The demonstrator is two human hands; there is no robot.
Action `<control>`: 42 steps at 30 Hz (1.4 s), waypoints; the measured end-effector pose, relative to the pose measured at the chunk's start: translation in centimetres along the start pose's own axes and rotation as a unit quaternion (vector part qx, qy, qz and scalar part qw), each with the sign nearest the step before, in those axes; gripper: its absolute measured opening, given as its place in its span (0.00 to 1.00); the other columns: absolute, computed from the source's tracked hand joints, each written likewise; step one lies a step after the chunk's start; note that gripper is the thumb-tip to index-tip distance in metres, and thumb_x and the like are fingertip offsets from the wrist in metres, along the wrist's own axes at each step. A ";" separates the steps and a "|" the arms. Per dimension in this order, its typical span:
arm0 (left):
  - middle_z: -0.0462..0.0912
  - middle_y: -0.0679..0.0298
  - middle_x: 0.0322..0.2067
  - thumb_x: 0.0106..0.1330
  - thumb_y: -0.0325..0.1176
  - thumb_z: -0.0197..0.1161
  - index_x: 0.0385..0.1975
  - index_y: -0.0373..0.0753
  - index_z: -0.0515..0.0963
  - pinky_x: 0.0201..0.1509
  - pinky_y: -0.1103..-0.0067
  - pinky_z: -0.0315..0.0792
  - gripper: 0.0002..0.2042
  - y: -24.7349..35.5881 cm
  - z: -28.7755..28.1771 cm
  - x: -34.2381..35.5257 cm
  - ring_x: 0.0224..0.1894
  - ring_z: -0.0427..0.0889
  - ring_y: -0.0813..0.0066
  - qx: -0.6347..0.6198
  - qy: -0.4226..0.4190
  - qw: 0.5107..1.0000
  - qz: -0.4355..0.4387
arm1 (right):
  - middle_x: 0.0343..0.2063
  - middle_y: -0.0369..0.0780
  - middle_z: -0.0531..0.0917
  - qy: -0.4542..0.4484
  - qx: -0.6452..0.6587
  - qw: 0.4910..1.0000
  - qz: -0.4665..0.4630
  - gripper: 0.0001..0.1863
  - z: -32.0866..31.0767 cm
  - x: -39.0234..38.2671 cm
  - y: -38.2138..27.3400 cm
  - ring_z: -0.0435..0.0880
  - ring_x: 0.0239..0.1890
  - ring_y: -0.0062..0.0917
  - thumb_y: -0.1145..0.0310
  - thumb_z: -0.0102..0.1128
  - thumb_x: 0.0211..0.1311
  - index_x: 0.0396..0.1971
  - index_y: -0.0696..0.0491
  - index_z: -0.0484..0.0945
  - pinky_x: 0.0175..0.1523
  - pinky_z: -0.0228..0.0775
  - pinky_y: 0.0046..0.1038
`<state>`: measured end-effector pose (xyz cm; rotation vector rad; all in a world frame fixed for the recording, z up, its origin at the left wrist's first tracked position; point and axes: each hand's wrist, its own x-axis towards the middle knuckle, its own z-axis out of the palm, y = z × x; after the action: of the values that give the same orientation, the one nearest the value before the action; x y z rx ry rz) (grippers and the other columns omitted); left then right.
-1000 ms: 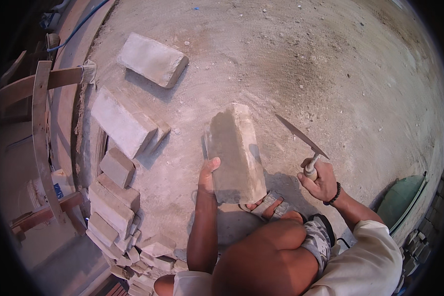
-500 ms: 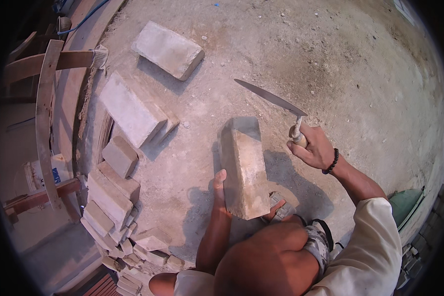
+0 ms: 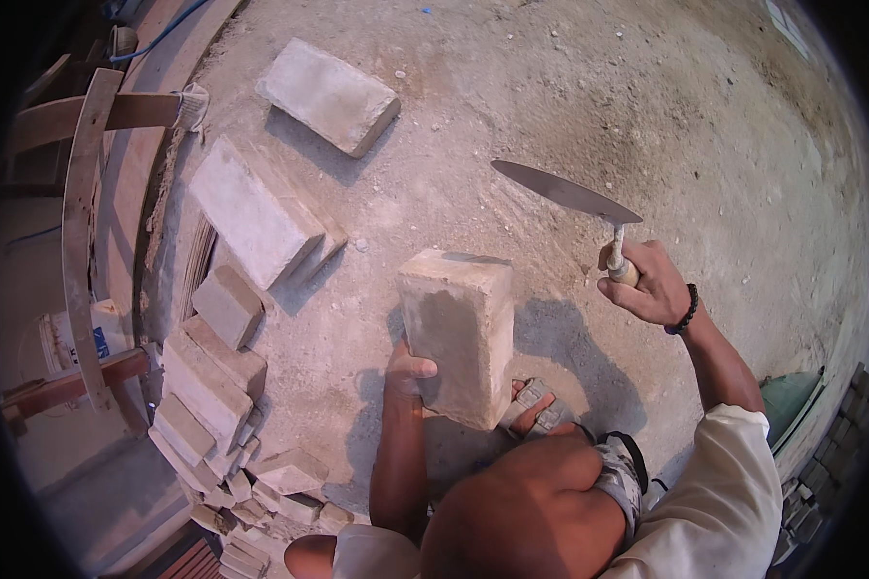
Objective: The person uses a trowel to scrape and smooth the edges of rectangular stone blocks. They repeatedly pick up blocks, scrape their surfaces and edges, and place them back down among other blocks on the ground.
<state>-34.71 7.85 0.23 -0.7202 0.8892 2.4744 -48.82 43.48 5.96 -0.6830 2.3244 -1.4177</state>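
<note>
My left hand (image 3: 407, 371) grips a large grey-tan block (image 3: 454, 333) from its left side, the thumb lying across the near face. The block is raised in front of my knees, and a dark damp-looking patch covers much of its broad face. Its far side and my other left fingers are hidden. My right hand (image 3: 650, 282) is closed round the wooden handle of a trowel (image 3: 570, 193), off to the right of the block. The pointed metal blade extends up and to the left, apart from the block.
One block (image 3: 328, 95) lies on the dusty ground at the back left. Two more blocks (image 3: 256, 207) lie nearer, beside a pile of bricks and broken pieces (image 3: 208, 391). A wooden frame (image 3: 89, 222) stands at the left edge. My sandalled foot (image 3: 541, 410) is just right of the held block.
The block has turned in my left hand, so its broad, dark-patched face now shows. My right hand has moved right with the trowel, away from the block.
</note>
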 end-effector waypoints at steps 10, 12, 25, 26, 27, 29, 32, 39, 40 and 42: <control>0.74 0.54 0.56 0.31 0.35 0.80 0.65 0.29 0.60 0.64 0.70 0.68 0.54 1.2 2.0 0.3 0.58 0.75 0.61 0.131 -0.052 0.990 -0.033 | 0.16 0.45 0.77 -0.219 -0.217 0.951 0.030 0.11 0.5 3.1 4.0 0.80 0.22 0.42 0.65 0.61 0.52 0.27 0.55 0.71 0.29 0.70 0.39; 0.75 0.55 0.56 0.31 0.35 0.80 0.65 0.29 0.61 0.64 0.71 0.68 0.53 1.2 2.0 0.3 0.58 0.75 0.61 0.133 -0.040 0.990 -0.016 | 0.16 0.45 0.77 -0.175 -0.239 0.954 0.041 0.11 0.5 4.3 3.4 0.80 0.22 0.42 0.64 0.60 0.52 0.28 0.55 0.72 0.29 0.70 0.39; 0.74 0.57 0.56 0.32 0.37 0.81 0.65 0.30 0.62 0.65 0.73 0.64 0.53 1.6 4.2 0.2 0.60 0.72 0.64 0.197 -0.036 0.980 0.009 | 0.14 0.41 0.75 -0.202 -0.171 0.964 0.040 0.08 -2.1 1.8 2.0 0.78 0.18 0.37 0.68 0.62 0.50 0.25 0.53 0.72 0.27 0.69 0.38; 0.74 0.57 0.56 0.32 0.37 0.81 0.65 0.30 0.62 0.65 0.73 0.64 0.53 1.6 4.4 0.0 0.60 0.72 0.65 0.189 -0.024 0.982 0.007 | 0.14 0.41 0.75 -0.187 -0.097 0.977 0.019 0.08 -2.4 1.4 0.5 0.78 0.18 0.37 0.68 0.62 0.49 0.25 0.54 0.72 0.27 0.69 0.38; 0.73 0.57 0.57 0.32 0.37 0.81 0.65 0.30 0.62 0.65 0.73 0.64 0.53 1.7 4.7 0.3 0.61 0.71 0.65 0.185 -0.025 0.982 0.003 | 0.14 0.41 0.75 -0.161 -0.031 0.987 0.003 0.08 -2.7 0.8 -0.7 0.78 0.18 0.37 0.68 0.61 0.48 0.25 0.54 0.72 0.27 0.69 0.38; 0.73 0.56 0.57 0.32 0.38 0.81 0.65 0.30 0.62 0.65 0.73 0.64 0.53 1.6 4.6 0.7 0.61 0.71 0.65 0.196 -0.030 0.980 -0.002 | 0.15 0.43 0.75 -0.238 -0.055 0.969 0.037 0.10 -2.0 0.6 -0.4 0.78 0.20 0.39 0.66 0.61 0.48 0.26 0.55 0.72 0.28 0.69 0.39; 0.74 0.56 0.56 0.34 0.39 0.80 0.65 0.30 0.62 0.65 0.72 0.64 0.52 1.1 4.5 0.7 0.60 0.72 0.64 0.211 -0.030 0.977 0.010 | 0.17 0.45 0.77 -0.260 -0.271 0.917 0.134 0.12 -2.3 1.8 1.8 0.79 0.22 0.40 0.64 0.59 0.50 0.28 0.58 0.72 0.31 0.70 0.39; 0.76 0.53 0.54 0.50 0.45 0.72 0.64 0.31 0.63 0.60 0.68 0.72 0.42 -2.1 3.3 1.3 0.55 0.78 0.61 0.051 0.039 0.998 -0.016 | 0.19 0.42 0.75 -0.016 -0.012 0.975 0.222 0.15 -0.5 -0.7 1.8 0.76 0.24 0.29 0.62 0.60 0.53 0.32 0.58 0.73 0.33 0.70 0.34; 0.77 0.53 0.54 0.52 0.46 0.70 0.64 0.32 0.64 0.59 0.68 0.73 0.40 -2.4 4.4 1.5 0.55 0.78 0.61 0.021 0.058 0.998 -0.008 | 0.18 0.40 0.74 0.012 -0.014 0.978 0.209 0.15 0.3 -1.3 2.8 0.76 0.21 0.26 0.60 0.60 0.55 0.31 0.58 0.72 0.30 0.69 0.31; 0.78 0.53 0.53 0.57 0.49 0.67 0.62 0.33 0.66 0.57 0.67 0.75 0.37 -3.0 6.9 2.0 0.53 0.79 0.61 -0.040 0.094 0.995 0.009 | 0.18 0.38 0.75 0.042 0.033 0.968 0.247 0.16 1.7 -2.5 3.1 0.75 0.20 0.23 0.59 0.61 0.56 0.31 0.57 0.72 0.28 0.69 0.29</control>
<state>-36.97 15.04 2.24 -0.9913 0.8688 2.4998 -46.60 44.83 2.56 -0.0105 2.2789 -1.2952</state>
